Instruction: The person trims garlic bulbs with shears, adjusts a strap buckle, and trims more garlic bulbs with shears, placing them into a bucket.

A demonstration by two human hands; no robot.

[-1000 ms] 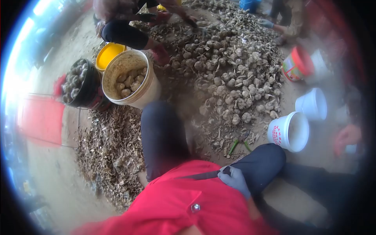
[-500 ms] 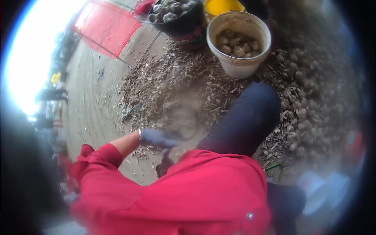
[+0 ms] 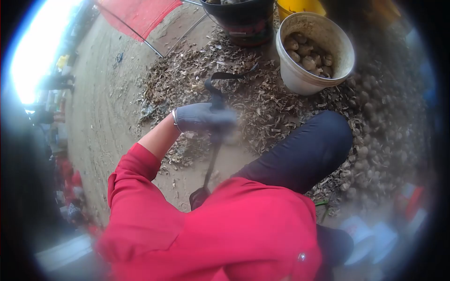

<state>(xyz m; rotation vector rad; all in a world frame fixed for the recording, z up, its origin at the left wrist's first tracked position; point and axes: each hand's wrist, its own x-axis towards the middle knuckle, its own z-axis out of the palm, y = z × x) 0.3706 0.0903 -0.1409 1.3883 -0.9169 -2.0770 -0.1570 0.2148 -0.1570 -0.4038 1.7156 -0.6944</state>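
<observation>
My left hand (image 3: pixel 204 118), in a grey glove with a bracelet at the wrist, is wrapped round a black strap (image 3: pixel 216 90). One end of the strap curls out above the hand over the dry husks; the other runs down to a dark object (image 3: pixel 199 197) beside my red top. The fingertips are blurred. My right hand does not show. Right of the strap, a white bucket (image 3: pixel 304 84) with several garlic bulbs (image 3: pixel 309 62) in it stands beyond my bent knee.
Husk litter (image 3: pixel 183 89) covers the ground ahead. A black bucket (image 3: pixel 246 23), a yellow bucket (image 3: pixel 300 6) and a red sheet on a metal frame (image 3: pixel 140 16) are at the top. White buckets (image 3: pixel 358 236) and a blurred garlic heap (image 3: pixel 384 136) lie at right.
The view has swung left, away from the garlic heap. My left hand has come into view and moved forward, with the strap now raised in it. My gloved right hand has left the view.
</observation>
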